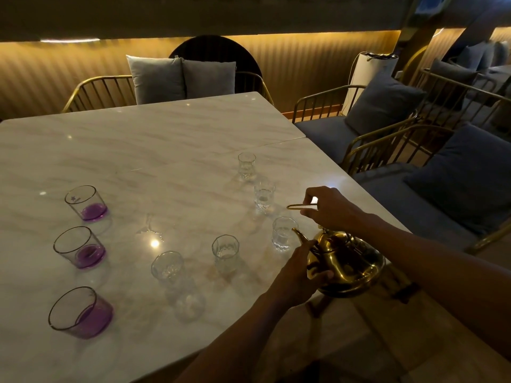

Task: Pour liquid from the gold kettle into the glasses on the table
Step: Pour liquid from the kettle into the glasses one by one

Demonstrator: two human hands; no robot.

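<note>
right hand (329, 208) pinched shut on handle (301, 207) | left hand (300, 275) cupping gold kettle (348, 264) body | spout just beside glass (283, 237) | table (138, 145)

Dim room. A ribbed wall (304, 64) at twelve o'clock is washed by warm strip lighting. A gold wire-frame bench (91, 89) with two grey cushions (182, 77) is placed beyond the marble tabletop (138, 145). Blue upholstered armchairs (345, 128) with gold frames are ranged at two o'clock.
</note>
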